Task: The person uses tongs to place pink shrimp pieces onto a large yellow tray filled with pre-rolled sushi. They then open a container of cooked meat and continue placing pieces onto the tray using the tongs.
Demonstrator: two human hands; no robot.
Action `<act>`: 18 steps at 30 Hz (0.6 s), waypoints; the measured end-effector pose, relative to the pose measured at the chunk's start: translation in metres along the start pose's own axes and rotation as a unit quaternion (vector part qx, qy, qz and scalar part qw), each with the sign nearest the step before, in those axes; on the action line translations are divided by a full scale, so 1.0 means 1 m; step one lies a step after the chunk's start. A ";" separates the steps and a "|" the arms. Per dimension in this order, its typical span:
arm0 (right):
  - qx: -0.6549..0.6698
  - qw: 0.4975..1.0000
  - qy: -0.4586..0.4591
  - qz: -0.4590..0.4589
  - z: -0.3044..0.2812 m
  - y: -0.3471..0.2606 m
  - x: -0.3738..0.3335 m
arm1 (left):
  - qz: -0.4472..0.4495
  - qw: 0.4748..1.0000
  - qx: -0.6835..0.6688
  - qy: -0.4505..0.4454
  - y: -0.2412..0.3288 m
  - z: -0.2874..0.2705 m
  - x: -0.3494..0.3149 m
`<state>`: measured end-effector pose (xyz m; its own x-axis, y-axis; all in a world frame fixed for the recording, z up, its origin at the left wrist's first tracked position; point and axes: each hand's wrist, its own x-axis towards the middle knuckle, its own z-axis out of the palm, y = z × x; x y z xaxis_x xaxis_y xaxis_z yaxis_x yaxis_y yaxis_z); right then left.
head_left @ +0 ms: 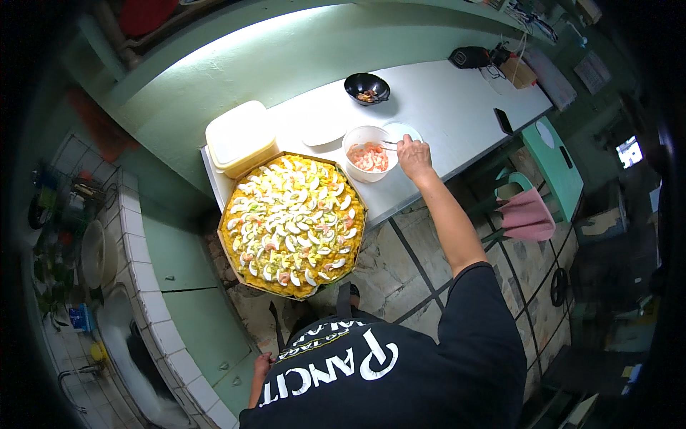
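Observation:
My right hand (414, 156) is closed round the handle of a thin metal utensil (389, 145), a spoon or fork. Its far end reaches into a round white tub (356, 169) of pink shrimp (369, 156). To the left of the tub is a large octagonal tray (223, 255), filled with yellow-orange food (293, 222) under egg slices, chopped greens and some pink pieces. Low beside my body, my left hand (263, 363) has its fingers curled; whatever they might hold is hidden.
A cream lidded container (243, 139) stands behind the tray on the white table (436, 93). Further along are a black bowl (366, 89) with brown bits, a white lid (404, 133) and a phone (503, 121). A tiled sink counter (153, 307) runs along the left; a green chair (554, 168) stands right.

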<state>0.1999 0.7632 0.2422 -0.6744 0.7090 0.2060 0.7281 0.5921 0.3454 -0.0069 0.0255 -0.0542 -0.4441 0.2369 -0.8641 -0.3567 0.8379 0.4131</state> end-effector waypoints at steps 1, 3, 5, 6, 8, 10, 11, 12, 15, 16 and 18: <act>-0.016 1.000 0.003 -0.015 0.005 -0.004 0.002 | 0.015 0.999 0.030 -0.007 0.000 0.000 -0.001; -0.048 0.998 0.009 -0.045 0.015 -0.011 0.006 | 0.046 0.995 0.089 -0.021 0.002 0.000 -0.003; -0.004 1.000 0.009 -0.007 0.018 -0.011 0.008 | 0.001 1.000 0.012 -0.010 -0.008 0.002 -0.002; 0.019 1.000 0.002 0.013 0.017 -0.009 0.009 | -0.022 0.999 -0.029 -0.004 -0.011 0.005 -0.004; 0.077 0.996 -0.020 0.039 0.012 -0.007 0.012 | -0.028 0.996 -0.086 0.008 -0.019 0.007 -0.011; 0.098 0.995 -0.022 0.030 0.013 -0.006 0.009 | -0.031 0.992 -0.120 -0.004 -0.014 0.011 -0.017; 0.109 0.993 -0.023 0.026 0.014 -0.006 0.009 | -0.032 0.991 -0.128 -0.016 -0.012 0.011 -0.019; 0.126 0.990 -0.029 0.060 0.020 -0.004 0.009 | -0.032 0.990 -0.134 -0.029 -0.009 0.010 -0.018; 0.154 0.980 -0.039 0.119 0.033 0.004 0.003 | -0.043 0.993 -0.106 -0.021 -0.012 0.004 -0.009; 0.152 0.983 -0.035 0.100 0.026 0.004 0.002 | -0.052 0.993 -0.110 -0.010 -0.017 0.003 -0.010; 0.186 0.978 -0.007 0.091 0.000 0.000 -0.001 | -0.071 0.991 -0.116 0.002 -0.020 0.000 -0.015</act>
<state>0.2005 0.7622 0.2420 -0.5302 0.8188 0.2201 0.8315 0.5529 -0.0536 0.0071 0.0049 -0.0498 -0.3785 0.1228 -0.9174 -0.5957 0.7263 0.3429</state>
